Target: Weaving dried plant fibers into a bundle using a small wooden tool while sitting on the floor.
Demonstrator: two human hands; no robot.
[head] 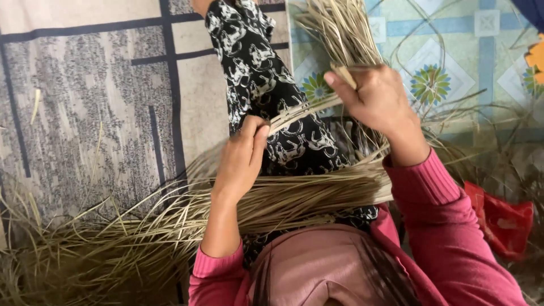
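Her right hand [377, 96] is gripping a grass bundle [340, 34] at one o'clock while the left hand [241, 156] is pinching strands [300, 110] across her lap, which look brittle enough to snap.

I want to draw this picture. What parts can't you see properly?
All in the head view:
- Left hand: its palm and fingertips are hidden behind the hand itself and the straw.
- Right hand: its fingers curl around a straw bundle, whose top the upper edge cuts off.
- Red bag: partly hidden by the sleeve.
- Orange thing: cut off by the right edge.
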